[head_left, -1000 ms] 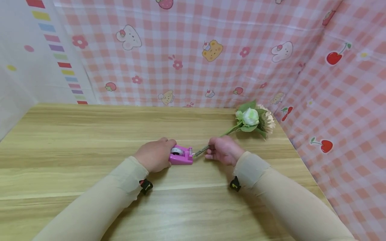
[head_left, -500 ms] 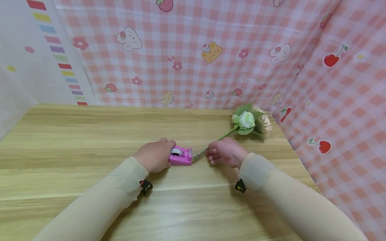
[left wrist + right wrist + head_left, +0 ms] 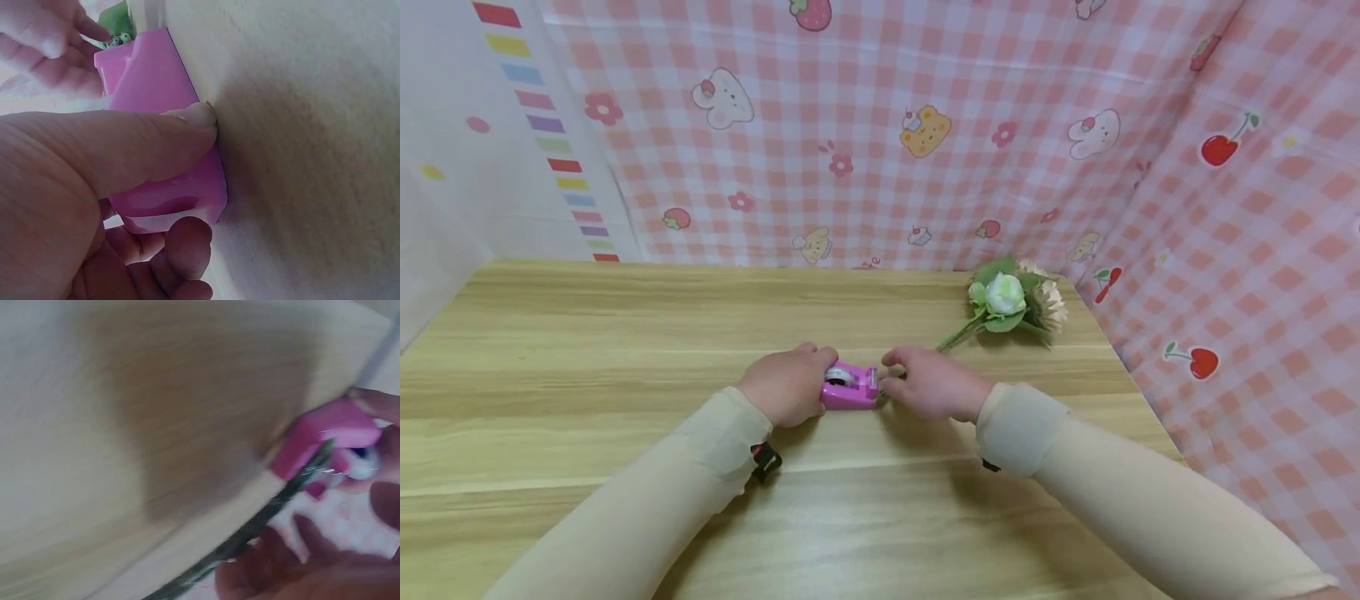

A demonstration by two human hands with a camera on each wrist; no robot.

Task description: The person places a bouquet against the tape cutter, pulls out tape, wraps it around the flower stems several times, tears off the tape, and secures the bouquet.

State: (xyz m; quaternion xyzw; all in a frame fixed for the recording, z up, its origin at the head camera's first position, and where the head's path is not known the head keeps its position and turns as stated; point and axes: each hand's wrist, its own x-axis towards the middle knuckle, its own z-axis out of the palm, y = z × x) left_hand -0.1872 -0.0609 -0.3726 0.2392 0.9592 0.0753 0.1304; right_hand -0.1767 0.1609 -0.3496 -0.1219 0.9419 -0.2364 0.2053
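A pink tape dispenser [image 3: 853,400] with a small roll of clear tape lies on the table. My left hand [image 3: 785,388] grips its rear, the thumb along one side in the left wrist view. Just right of its cutter end, my right hand [image 3: 936,385] hovers over the stems with thumb and fingers spread apart. The artificial flower stems [image 3: 234,544], partly wrapped in shiny tape, run from the dispenser's front past my right fingers; whether those fingers touch them cannot be told. At the stems' far end are a white-green rose [image 3: 1004,295] and a pale ruffled flower [image 3: 1051,302].
The wood-grain table [image 3: 625,350] meets a pink checked cloth [image 3: 775,167] at the back. Another cloth printed with cherries [image 3: 1262,317] borders the right side. White cloth [image 3: 445,217] hangs at the left.
My right hand has let go of the stems, its fingers spreading, and moved left to the dispenser's cutter end. The flowers have shifted slightly left. My left hand stays on the tape dispenser.
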